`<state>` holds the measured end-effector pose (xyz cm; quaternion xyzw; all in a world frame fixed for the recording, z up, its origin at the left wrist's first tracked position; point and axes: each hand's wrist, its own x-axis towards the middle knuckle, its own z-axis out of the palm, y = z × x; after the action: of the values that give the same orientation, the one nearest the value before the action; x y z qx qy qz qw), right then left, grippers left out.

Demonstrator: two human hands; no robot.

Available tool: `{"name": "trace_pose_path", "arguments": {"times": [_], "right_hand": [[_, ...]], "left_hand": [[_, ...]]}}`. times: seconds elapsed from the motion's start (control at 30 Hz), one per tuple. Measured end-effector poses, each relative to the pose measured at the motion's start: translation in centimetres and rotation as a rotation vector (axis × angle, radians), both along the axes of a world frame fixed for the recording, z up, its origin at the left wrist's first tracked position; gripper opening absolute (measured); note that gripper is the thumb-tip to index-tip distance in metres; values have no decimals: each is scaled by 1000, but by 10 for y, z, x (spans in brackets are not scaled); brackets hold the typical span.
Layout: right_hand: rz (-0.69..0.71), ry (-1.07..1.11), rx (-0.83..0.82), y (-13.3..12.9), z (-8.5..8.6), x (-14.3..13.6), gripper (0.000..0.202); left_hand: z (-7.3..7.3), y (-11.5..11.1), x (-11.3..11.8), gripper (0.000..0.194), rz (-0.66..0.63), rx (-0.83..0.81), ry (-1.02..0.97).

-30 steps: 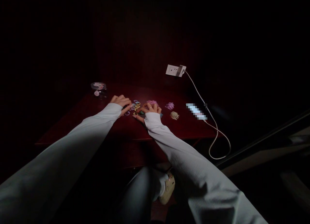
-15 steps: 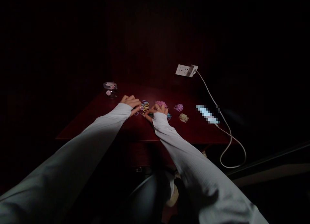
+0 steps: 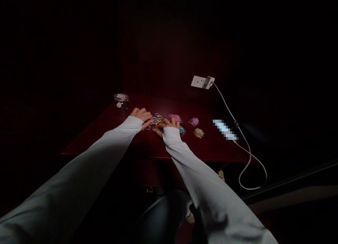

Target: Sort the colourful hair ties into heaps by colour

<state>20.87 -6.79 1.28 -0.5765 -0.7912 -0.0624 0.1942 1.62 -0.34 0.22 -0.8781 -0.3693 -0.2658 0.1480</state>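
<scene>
Probably for easy reach, coloured rings (image 3: pixel 158 120) lie between left hand (image 3: pixel 142 116) and right hand (image 3: pixel 169 123), each grip half-curled, its hold indiscernible.

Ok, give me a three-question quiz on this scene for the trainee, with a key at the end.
1. True or false: the clear container stands on the right side of the table.
2. Which of the person's hands is nearer the pink pile?
3. Which of these lies nearest the table's near edge?
A. the pink pile
B. the purple pile
C. the cream pile

Key:
1. False; it stands on the left side.
2. The right hand.
3. C.
</scene>
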Motion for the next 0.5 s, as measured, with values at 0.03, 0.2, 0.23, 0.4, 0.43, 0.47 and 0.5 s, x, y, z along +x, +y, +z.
{"name": "trace_pose_path", "arguments": {"times": [0.03, 0.2, 0.23, 0.4, 0.43, 0.47, 0.5], "right_hand": [[4, -2, -1, 1, 1, -1, 27], [22, 90, -6, 4, 0, -3, 27], [7, 130, 5, 4, 0, -2, 27], [-155, 262, 107, -2, -2, 22, 27], [-190, 259, 125, -3, -2, 31, 26], [-232, 255, 141, -5, -1, 43, 25], [-283, 256, 159, -6, -1, 57, 24]], "left_hand": [[-1, 1, 0, 28, -10, -1, 9], [-2, 0, -1, 29, -38, 36, -14], [-2, -1, -1, 30, -37, 43, -29], [-2, -5, -1, 35, -63, 45, -74], [-2, -5, -1, 36, -73, 49, -78], [-3, -4, -1, 38, -86, 52, -84], [-4, -2, -1, 39, -99, 52, -93]]}}
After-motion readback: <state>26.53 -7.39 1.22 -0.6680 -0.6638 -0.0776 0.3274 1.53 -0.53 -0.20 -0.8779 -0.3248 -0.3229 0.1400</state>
